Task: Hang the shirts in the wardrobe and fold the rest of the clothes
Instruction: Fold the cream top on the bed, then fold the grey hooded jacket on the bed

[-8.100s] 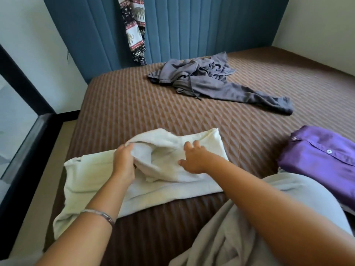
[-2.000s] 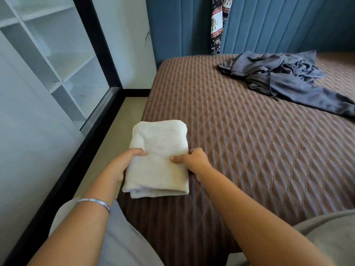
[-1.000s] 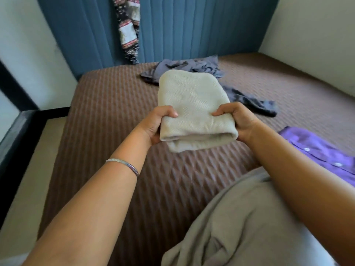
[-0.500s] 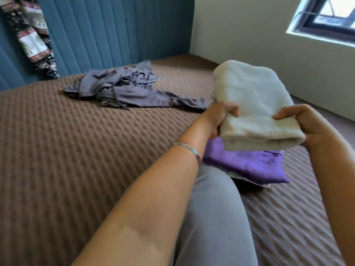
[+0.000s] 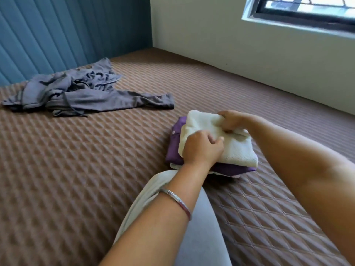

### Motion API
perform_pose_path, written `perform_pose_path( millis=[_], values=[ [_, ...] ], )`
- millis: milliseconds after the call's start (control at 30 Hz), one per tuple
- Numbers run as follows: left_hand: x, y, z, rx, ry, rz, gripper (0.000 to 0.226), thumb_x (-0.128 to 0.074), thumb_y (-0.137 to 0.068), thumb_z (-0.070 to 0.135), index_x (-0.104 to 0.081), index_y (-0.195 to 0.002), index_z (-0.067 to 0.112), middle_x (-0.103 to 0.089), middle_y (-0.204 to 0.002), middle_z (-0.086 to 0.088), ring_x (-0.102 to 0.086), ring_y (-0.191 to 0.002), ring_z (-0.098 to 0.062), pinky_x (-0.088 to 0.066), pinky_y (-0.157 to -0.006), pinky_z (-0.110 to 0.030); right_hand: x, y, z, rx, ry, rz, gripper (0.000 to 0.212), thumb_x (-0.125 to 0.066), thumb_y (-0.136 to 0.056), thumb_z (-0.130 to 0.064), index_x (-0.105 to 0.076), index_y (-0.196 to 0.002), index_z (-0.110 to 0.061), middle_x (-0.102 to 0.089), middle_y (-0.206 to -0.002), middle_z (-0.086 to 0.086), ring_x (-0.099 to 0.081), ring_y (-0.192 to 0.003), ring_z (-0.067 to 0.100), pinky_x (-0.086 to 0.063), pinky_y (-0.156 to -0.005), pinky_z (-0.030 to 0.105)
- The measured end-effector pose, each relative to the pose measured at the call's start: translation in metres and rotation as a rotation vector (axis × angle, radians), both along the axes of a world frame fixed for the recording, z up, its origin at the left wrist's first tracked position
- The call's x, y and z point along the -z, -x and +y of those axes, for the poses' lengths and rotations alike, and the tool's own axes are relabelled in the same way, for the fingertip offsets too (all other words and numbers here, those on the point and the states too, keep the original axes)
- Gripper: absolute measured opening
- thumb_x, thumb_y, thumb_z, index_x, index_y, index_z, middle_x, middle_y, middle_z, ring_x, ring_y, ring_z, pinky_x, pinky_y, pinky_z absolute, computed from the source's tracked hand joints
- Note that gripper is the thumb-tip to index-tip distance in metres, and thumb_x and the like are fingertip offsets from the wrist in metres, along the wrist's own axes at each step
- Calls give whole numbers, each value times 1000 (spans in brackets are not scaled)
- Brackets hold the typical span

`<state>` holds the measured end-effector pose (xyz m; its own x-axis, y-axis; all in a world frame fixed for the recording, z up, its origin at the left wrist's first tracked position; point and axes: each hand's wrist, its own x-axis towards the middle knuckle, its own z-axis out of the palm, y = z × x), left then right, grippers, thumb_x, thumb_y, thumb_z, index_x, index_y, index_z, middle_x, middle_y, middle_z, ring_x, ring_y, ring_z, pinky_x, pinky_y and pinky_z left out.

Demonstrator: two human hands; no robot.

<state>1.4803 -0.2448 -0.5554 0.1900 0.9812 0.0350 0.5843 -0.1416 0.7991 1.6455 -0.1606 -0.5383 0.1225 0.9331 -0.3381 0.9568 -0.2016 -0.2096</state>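
A folded cream garment [image 5: 238, 148] lies on top of a folded purple shirt [image 5: 173, 150] on the brown quilted bed [image 5: 96, 160]. My left hand [image 5: 201, 148] grips the near left edge of the cream garment, fingers curled. On the far right edge, my right hand [image 5: 231, 120] pinches the cloth. A thin white patterned piece shows under the purple shirt. Far left on the bed, a crumpled grey garment [image 5: 76, 93] with a drawstring is spread out.
A blue padded headboard [image 5: 67, 35] stands behind the bed. A cream wall with a dark-framed window [image 5: 307, 10] runs along the right side. My knee in grey trousers [image 5: 199, 227] rests on the near part of the bed.
Both hands carried the folded cream garment to the right and lowered it onto the folded purple shirt. The view swung right, away from the wardrobe.
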Motion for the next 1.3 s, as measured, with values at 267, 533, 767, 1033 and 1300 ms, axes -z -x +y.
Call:
perform_pose_path(
  millis=[267, 533, 767, 1033, 1300],
  values=[
    [18, -25, 45, 224, -210, 436, 74, -56, -88, 55, -22, -150, 34, -14, -160, 1, -9, -147, -28, -12, -114, -51, 29, 11, -15, 215, -555, 39, 48, -45, -96, -30, -40, -144, -31, -22, -158, 7, -19, -144, 29, -16, -116, 49],
    [45, 11, 90, 322, 368, 649, 119, -56, -56, 90, 12, -146, 53, 27, -158, -3, 26, -143, -39, 4, -105, -76, 89, 19, -20, 348, -205, 107, 93, -23, -72, -90, -5, -151, -44, 0, -162, 0, 17, -147, 27, 12, -106, 71],
    [53, 8, 95, 311, 391, 553, 120, -62, -54, 86, 9, -146, 54, 23, -159, -2, 26, -142, -39, -4, -108, -74, 82, 15, -11, 440, -127, 171, 120, -36, -46, -101, -9, -150, -47, -3, -162, 2, 14, -147, 28, 1, -107, 73],
    [47, 61, 106, 136, 142, 560, 99, -56, -68, 83, -27, -148, 32, -32, -154, -5, -22, -143, -33, -10, -112, -66, 31, 61, 27, 233, 1, -306, 100, -54, -75, -68, -4, -153, -32, -4, -161, 16, 7, -147, 38, 10, -99, 79],
    [56, 282, 140, -253, 228, 702, 80, -59, -81, 67, -38, -143, 22, -37, -150, -8, -30, -141, -33, -20, -113, -59, 10, 205, 92, -193, -100, -405, 86, -62, -80, -39, -18, -151, -19, -11, -157, 20, -4, -145, 40, 2, -105, 75]
  ],
)
